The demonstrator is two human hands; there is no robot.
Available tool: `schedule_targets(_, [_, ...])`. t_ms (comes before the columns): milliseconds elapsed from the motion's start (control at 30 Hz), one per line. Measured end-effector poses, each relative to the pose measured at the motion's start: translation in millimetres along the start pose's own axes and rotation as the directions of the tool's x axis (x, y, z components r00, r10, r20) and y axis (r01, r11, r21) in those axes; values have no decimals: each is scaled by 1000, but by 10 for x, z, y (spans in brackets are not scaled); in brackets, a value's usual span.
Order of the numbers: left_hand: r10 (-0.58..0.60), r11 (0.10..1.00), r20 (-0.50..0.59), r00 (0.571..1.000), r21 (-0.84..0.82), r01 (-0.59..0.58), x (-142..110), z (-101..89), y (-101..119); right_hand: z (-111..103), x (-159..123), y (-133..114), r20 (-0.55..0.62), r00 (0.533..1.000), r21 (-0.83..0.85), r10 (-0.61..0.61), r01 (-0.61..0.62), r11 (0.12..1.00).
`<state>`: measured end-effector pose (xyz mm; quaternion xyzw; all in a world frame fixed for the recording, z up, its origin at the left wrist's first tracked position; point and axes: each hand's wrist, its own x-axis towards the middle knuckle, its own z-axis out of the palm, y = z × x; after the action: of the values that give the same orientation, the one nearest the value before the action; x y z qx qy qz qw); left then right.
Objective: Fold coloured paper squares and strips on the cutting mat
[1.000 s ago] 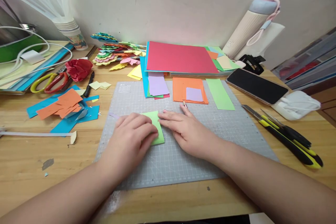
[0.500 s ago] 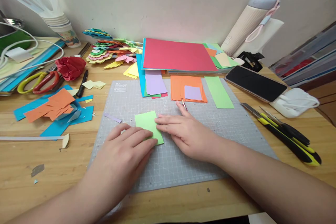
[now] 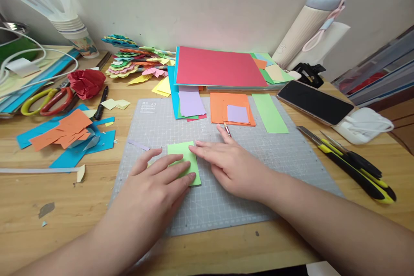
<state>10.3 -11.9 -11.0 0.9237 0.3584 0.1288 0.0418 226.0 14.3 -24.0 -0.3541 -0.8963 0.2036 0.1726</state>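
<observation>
A small light green paper rectangle (image 3: 182, 149) lies on the grey cutting mat (image 3: 258, 172). My left hand (image 3: 158, 185) rests on its lower left part, fingers spread and pressing lightly. At its upper right edge, the fingertips of my right hand (image 3: 231, 164) touch the paper, with the fingers stretched out. Behind my right hand the end of a pencil (image 3: 227, 130) shows; whether it lies on the mat or is tucked in the hand I cannot tell. Just beyond are orange paper pieces (image 3: 216, 108) with a small purple square (image 3: 238, 114) on top, and a longer green strip (image 3: 270, 113).
Purple sheets (image 3: 192, 102) lie near a red sheet stack (image 3: 220, 67). To the right are a utility knife (image 3: 352, 170), a phone (image 3: 316, 101) and a white charger (image 3: 364, 126). Left are scissors (image 3: 60, 101), a black pen (image 3: 101, 103) and orange and blue scraps (image 3: 69, 131).
The green paper has slid slightly towards me and turned straighter. My left fingers have spread further apart on it. My right hand has barely moved.
</observation>
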Motion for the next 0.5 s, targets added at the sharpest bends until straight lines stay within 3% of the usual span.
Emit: schedule_targets(500, [-16, 1000, 20, 1000, -9, 16, -27, 39, -10, 15, -4, 28, 47, 999, 2, 1, -1, 1000])
